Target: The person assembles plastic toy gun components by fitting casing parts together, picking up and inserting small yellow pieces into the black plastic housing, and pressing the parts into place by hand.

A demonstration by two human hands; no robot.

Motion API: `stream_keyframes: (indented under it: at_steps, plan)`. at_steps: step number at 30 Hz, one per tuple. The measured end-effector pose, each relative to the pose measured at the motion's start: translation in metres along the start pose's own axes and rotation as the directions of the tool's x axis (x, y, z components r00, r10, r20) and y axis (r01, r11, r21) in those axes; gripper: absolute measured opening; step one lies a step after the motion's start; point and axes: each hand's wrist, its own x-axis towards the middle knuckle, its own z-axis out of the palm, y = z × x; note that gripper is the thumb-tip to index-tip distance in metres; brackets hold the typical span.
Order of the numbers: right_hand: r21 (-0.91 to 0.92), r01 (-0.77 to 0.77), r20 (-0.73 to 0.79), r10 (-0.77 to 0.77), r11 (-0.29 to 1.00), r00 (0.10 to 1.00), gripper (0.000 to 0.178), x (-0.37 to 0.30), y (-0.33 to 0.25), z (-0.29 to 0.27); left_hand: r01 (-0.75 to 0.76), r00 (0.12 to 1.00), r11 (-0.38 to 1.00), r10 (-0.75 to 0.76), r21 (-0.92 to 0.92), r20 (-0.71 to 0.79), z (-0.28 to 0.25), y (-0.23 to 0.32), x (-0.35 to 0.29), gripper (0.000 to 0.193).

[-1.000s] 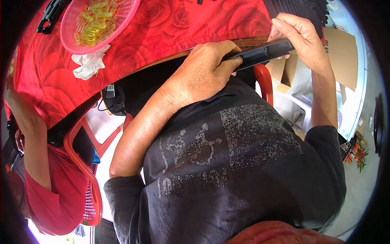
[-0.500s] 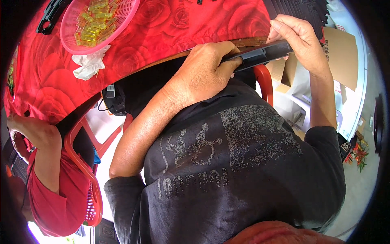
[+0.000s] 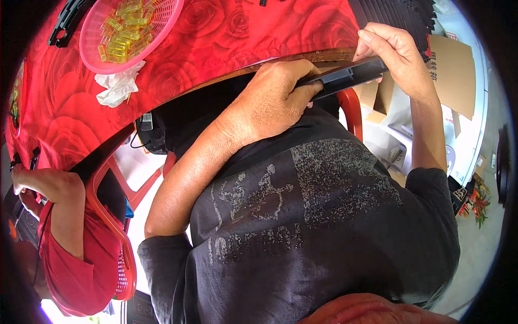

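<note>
My left hand [image 3: 278, 97] is wrapped round the left end of a long, narrow black plastic part [image 3: 345, 79], its thumb pressed along the recessed face. The part is held over my lap, just off the table's near edge, and slants up to the right. At its right end is my right hand [image 3: 398, 56], with some fingertips showing beneath the part. Thumb and forefinger of that hand come together above the part's far edge; anything tiny between them cannot be made out.
A pink plastic basket [image 3: 86, 40] of small yellow clear pieces stands on the red rose-patterned tablecloth [image 3: 216, 38], beside crumpled white tissue [image 3: 116, 86]. Black parts [image 3: 388, 16] are stacked at far right. Cardboard boxes [image 3: 453, 75] stand right; a co-worker's arm [image 3: 65, 200] is at left.
The black part has tilted slightly in my hands, its recessed face showing a little less. At left, the co-worker's hand has shifted and a dark object shows by it.
</note>
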Motion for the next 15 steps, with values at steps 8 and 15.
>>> stream_keyframes:
  at_steps: [8, 15]
  plan:
    - [0.033, -0.011, 0.006, 0.011, 0.999, 1.0, 0.031, 0.0003, 0.0021, 0.0009, 0.019, 0.999, 0.998, -0.017, -0.06, 0.038, -0.0023, 0.0068, -0.0017, 0.023]
    - [0.034, -0.014, 0.003, 0.014, 0.999, 1.0, 0.032, 0.0008, -0.0028, 0.0034, 0.058, 0.998, 0.998, -0.059, 0.023, 0.029, -0.0006, 0.0062, -0.0003, 0.022]
